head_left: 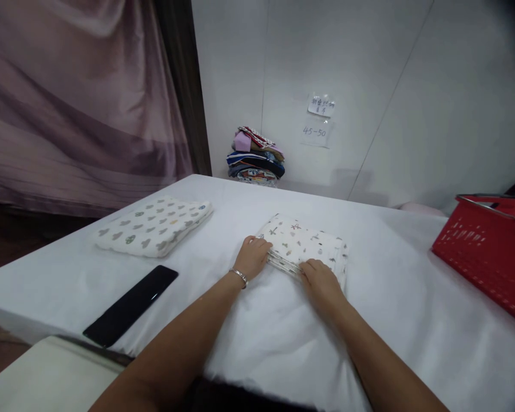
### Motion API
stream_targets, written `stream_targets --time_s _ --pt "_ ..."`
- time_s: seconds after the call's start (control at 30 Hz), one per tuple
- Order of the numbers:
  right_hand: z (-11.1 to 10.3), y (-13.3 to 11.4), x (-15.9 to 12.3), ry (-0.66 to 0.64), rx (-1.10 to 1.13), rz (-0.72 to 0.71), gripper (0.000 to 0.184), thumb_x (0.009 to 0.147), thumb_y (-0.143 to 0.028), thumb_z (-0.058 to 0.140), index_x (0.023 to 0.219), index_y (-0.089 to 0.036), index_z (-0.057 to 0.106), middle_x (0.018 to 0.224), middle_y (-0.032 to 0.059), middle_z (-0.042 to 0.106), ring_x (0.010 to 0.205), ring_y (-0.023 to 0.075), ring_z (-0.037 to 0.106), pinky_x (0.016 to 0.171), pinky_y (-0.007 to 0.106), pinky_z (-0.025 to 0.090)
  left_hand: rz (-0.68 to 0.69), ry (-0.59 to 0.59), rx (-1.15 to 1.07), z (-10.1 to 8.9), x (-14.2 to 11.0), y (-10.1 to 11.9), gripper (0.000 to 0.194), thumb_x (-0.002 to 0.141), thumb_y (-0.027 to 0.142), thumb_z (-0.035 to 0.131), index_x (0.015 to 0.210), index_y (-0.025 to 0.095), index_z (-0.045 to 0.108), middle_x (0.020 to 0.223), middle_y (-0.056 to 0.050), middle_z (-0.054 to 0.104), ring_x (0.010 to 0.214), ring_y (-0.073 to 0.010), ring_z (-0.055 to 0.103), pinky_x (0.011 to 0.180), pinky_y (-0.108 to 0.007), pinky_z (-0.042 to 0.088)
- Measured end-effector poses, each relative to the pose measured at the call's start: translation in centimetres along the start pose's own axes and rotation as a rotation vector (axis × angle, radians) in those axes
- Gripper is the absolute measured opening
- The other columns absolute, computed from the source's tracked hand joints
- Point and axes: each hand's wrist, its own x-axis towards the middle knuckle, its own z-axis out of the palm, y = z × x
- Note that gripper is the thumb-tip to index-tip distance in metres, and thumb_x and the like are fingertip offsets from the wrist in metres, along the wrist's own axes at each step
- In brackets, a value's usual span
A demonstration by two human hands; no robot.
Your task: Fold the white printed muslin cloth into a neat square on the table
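Note:
A folded white cloth with small printed shapes lies in the middle of the white table. My left hand, with a bracelet on the wrist, grips the cloth's near left corner with curled fingers. My right hand is closed on the cloth's near edge, fingers tucked under the folds. Both forearms reach in from the bottom of the view.
A second folded patterned cloth lies at the left. A black phone lies near the front left edge. A red basket stands at the right. A stack of folded clothes sits by the back wall, under two paper notes.

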Motion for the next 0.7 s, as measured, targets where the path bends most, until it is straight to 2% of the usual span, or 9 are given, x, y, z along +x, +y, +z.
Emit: stream_targets --time_s 0.1,0.3,0.5,0.7 --pt "-0.5 0.9 -0.6 -0.006 0.017 0.003 0.02 0.089 -0.024 0.039 0.094 -0.018 0.058 0.091 0.0051 0.056 0.085 0.0166 0.048 0.073 0.026 0.035 0.016 -0.017 -0.009 -0.2 -0.1 -0.1 0.02 0.076 0.009 0.044 0.087 0.022 0.055 0.091 -0.002 0.059 0.088 -0.0164 0.052 0.092 -0.038 0.028" --pt "-1.8 2.0 -1.4 -0.099 0.063 -0.046 0.022 0.086 -0.024 0.041 0.099 -0.021 0.058 0.093 0.0044 0.057 0.085 0.0156 0.05 0.072 0.026 0.037 0.022 -0.04 -0.078 -0.4 -0.1 -0.4 0.021 0.075 0.01 0.044 0.086 0.022 0.057 0.088 -0.002 0.058 0.086 -0.0165 0.051 0.089 -0.036 0.032" --pt "-2.9 2.5 -2.6 -0.109 0.072 -0.028 0.02 0.083 -0.019 0.044 0.092 -0.021 0.061 0.087 0.0037 0.057 0.081 0.0155 0.051 0.07 0.025 0.038 0.014 -0.022 -0.149 -0.1 -0.1 -0.8 0.021 0.072 0.011 0.046 0.086 0.021 0.059 0.09 -0.004 0.057 0.089 -0.0177 0.051 0.085 -0.035 0.037" --pt "-2.6 3.2 -3.5 -0.106 0.095 -0.001 0.018 0.083 -0.018 0.044 0.087 -0.021 0.061 0.087 0.004 0.057 0.082 0.0164 0.05 0.071 0.027 0.039 -0.002 0.027 -0.184 -0.1 -0.2 -0.9 0.02 0.068 0.012 0.05 0.081 0.021 0.063 0.091 -0.005 0.057 0.089 -0.0188 0.05 0.079 -0.033 0.042"
